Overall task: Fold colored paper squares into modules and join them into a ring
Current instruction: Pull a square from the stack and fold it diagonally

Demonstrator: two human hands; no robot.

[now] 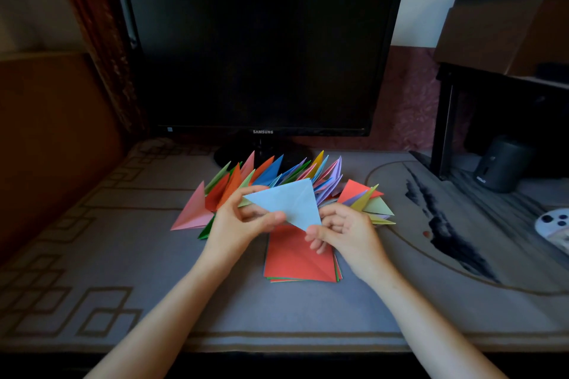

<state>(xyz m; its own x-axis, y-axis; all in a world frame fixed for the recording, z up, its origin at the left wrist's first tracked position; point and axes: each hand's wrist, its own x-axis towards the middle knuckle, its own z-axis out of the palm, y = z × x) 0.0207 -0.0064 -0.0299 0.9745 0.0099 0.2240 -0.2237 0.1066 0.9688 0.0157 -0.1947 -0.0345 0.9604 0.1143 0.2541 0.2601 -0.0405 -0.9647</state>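
both hands: left hand [243,221] and right hand [338,232] pinch light blue folded paper triangle [289,203] | below: stack of red paper squares [295,258] on desk [215,311]

At the centre of the frame a folded sheet [289,201] is held between the left hand [237,224] and the right hand [345,234], above a stack of squares [295,258] lying on the desk mat [154,224]. Behind them a row of folded modules [268,174] fans from centre-left to centre-right, in front of the monitor [258,49] in the upper middle. A speaker [498,166] stands at the right, below a cardboard box [508,18] in the upper right.
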